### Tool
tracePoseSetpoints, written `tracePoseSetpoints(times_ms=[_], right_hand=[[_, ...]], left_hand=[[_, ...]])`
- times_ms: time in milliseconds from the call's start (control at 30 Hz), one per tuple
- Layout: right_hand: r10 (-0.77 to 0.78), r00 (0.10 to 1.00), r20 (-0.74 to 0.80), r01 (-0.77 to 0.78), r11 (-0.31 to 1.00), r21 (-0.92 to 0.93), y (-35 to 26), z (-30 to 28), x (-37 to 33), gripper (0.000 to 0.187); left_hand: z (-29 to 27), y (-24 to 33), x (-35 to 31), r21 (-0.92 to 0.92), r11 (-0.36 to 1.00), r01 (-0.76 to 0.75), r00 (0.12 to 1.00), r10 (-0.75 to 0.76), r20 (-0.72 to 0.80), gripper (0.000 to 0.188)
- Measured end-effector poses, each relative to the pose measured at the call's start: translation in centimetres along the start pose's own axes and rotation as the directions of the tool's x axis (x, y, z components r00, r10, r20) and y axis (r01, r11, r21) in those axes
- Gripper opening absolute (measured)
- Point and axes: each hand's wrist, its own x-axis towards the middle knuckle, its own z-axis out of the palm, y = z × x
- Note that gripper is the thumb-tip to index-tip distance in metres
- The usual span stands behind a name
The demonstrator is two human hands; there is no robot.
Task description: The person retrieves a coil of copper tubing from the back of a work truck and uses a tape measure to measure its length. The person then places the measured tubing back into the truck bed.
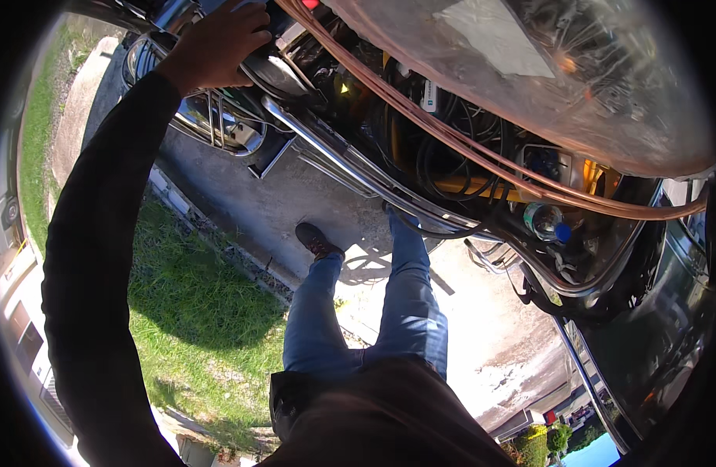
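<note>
A: What is found farthest left among the nearer things?

B: A black sleeve (93, 257) is seen at nine o'clock, with grass (202, 288) to its right, at eight.

A: And the hand?

B: The left hand (214, 50) is found at eleven o'clock, stretched out, its fingers bent. Whether anything is gripped cannot be told, as the fingertips are crowded against the upper rim. The right hand is not shown.

A: Where is the thing being worked at?

B: A dark, glossy part (282, 76) is set just beside the hand, at its four o'clock; contact cannot be confirmed.

A: Which step is judged to be in hand?

B: A reach or steadying touch at that end, it would be judged. For the next move, a sure hold and care around hard metal edges would be called for.

A: What is passed farther right?

B: A chrome rail (284, 117) is run from eleven o'clock toward three. Black cables (428, 163) are heaped between one and two, a blue-capped bottle (543, 221) is lodged at three, and a plastic-wrapped bundle (607, 109) is seen at two, with copper tubing (630, 208) curved beneath it to three.
</note>
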Motion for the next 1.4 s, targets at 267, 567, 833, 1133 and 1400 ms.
tracePoseSetpoints(times_ms=[267,567,833,1133,1400], right_hand=[[0.089,0.942,0.323,-0.134,0.984,0.119,-9.2,13.5,3.3,0.033],[-0.077,0.958,0.276,0.12,0.983,-0.14,-1.1,42.4,15.7,0.028],[0.04,0.991,0.125,-0.009,0.971,-0.238,6.4,47.8,14.7,0.041],[0.598,0.786,0.156,-0.488,0.755,-0.438,11.3,48.5,-5.7,0.047],[0.631,0.766,0.122,-0.636,0.772,-0.001,4.7,38.6,-10.0,0.045]], left_hand=[[-3.1,21.5,-22.3,-0.865,-0.484,0.134,0.826,-0.427,0.367,0.098],[1.3,32.6,-40.9,-0.732,-0.132,0.668,0.635,-0.41,0.654,0.032],[13.5,27.2,-53.2,-0.418,0.273,0.867,0.482,-0.671,0.563,0.022],[22.5,27.3,-66.7,0.428,0.164,0.889,-0.138,-0.795,0.591,0.028],[18.6,37.9,-40.9,-0.455,-0.119,0.883,0.361,-0.446,0.819,0.051]])
